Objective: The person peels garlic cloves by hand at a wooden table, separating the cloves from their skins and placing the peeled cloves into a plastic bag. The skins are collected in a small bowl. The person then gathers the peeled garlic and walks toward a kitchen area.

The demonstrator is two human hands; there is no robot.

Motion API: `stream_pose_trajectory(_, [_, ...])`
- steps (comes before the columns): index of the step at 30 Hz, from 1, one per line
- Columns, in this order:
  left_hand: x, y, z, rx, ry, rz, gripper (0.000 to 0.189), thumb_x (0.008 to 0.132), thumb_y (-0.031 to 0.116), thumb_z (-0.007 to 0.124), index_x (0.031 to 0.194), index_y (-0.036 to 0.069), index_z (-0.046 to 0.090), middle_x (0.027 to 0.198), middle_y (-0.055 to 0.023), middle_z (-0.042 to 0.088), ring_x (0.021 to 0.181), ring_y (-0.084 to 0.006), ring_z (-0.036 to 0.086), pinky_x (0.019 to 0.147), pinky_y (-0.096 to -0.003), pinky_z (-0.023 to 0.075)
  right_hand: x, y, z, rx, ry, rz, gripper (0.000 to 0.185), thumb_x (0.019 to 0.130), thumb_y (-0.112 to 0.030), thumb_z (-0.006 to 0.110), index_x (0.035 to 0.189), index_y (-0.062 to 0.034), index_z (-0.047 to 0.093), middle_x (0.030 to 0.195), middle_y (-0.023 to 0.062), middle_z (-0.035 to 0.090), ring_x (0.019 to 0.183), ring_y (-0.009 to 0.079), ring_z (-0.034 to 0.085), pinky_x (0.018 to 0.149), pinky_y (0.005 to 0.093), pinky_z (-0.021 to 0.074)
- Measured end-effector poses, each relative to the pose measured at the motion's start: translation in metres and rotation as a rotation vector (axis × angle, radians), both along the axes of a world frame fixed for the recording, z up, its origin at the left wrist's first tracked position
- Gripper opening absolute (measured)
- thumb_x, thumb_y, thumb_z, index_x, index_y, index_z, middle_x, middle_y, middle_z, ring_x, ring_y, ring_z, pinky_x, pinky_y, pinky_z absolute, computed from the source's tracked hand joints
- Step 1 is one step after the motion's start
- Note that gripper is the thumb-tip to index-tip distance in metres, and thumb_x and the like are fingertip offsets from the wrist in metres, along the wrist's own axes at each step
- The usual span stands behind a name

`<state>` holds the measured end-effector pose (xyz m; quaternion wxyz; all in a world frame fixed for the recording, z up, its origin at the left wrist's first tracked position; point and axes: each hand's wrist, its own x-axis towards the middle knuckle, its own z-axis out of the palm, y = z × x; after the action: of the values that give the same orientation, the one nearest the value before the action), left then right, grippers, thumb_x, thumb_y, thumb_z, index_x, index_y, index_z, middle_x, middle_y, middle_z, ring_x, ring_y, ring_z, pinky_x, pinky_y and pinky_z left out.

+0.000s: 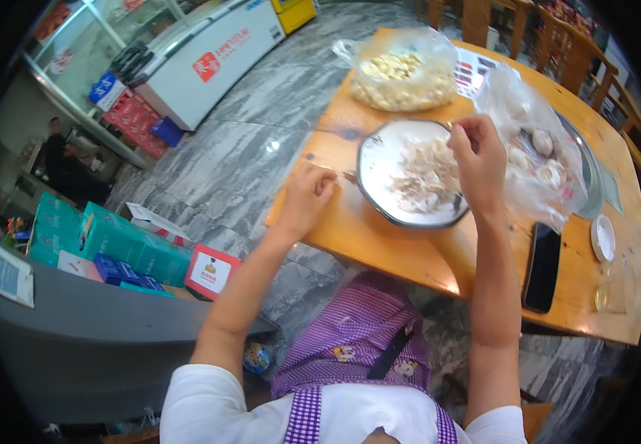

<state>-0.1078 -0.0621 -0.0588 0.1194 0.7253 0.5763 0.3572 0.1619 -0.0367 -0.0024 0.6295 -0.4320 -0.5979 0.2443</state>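
Garlic skins (pixel 423 172) lie heaped in a white dark-rimmed plate (pixel 378 152) on the wooden table (pixel 353 233). My left hand (pixel 310 197) rests at the table's left edge with curled fingers, left of the plate; a small brown piece shows between it and the rim, and whether the fingers hold anything cannot be told. Over the plate's upper right rim is my right hand (pixel 478 150), thumb and fingertips pinched around a small thing that is mostly hidden. Beyond the plate stands an open plastic bag of peeled garlic cloves (pixel 395 66). Whole garlic bulbs (pixel 545 161) fill another clear bag (pixel 514 111) at the right.
On the table's right lie a black smartphone (pixel 542 266), a small white dish (pixel 603 238) and a glass (pixel 617 291) with yellowish liquid. A metal tray (pixel 589 183) is partly under the bulb bag. Wooden chairs (pixel 575 50) border the far side. A person (pixel 62 161) sits far left.
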Motion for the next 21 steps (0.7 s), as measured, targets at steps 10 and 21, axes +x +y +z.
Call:
stream_pose_trajectory(10, [0.066,0.005,0.058,-0.298,-1.022,-0.433,0.031,0.08,0.012,0.069,0.104,-0.001,0.053,0.087,-0.0056,0.058,0.068,-0.0102,0.057,0.061,-0.0236,0.047,-0.028,-0.019,0.007,0.025,-0.244,0.366,0.015,0.087,-0.004,0.056,0.101,-0.0002,0.059,0.092,0.005,0.059,0.083,0.0102,0.055,0.069,0.0232,0.0442])
stream_pose_trajectory(21, [0.097,0.008,0.048,-0.457,-1.558,-0.565,0.025,0.092,0.02,0.057,0.109,0.002,0.056,0.084,-0.0013,0.058,0.07,-0.0082,0.054,0.063,-0.0195,0.0463,-0.023,-0.017,0.005,-0.138,-0.092,0.353,0.006,0.087,-0.006,0.058,0.09,-0.0012,0.059,0.086,0.0001,0.059,0.072,0.0057,0.049,0.062,0.02,0.0385])
